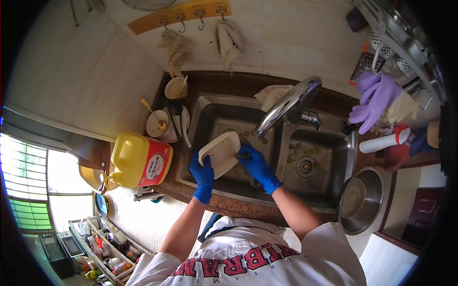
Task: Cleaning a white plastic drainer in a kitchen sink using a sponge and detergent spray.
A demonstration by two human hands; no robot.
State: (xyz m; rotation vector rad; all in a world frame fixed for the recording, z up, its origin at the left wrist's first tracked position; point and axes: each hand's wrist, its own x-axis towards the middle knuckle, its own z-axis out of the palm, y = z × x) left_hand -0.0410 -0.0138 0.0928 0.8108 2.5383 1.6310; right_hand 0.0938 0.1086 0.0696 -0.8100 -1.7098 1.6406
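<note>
Both my hands wear blue rubber gloves over the left basin of a double steel sink [229,193]. My left hand [202,171] grips the left end of a cream plastic basket [222,153] with a perforated bottom, held tilted. At the basket's right side, my right hand [256,164] has its fingers closed around a small dark item that I cannot make out. Bits of greenish food lie in both basins, some around the drain strainer [305,166] of the right one. A chrome faucet [286,107] arches above the left basin.
On the left stand a yellow detergent jug [139,161], bowls [157,125] with utensils and a cup [176,88]. A steel basin [361,202] sits at the right. Purple gloves [375,94] hang from a rack at the upper right. A cloth [272,95] lies behind the sink.
</note>
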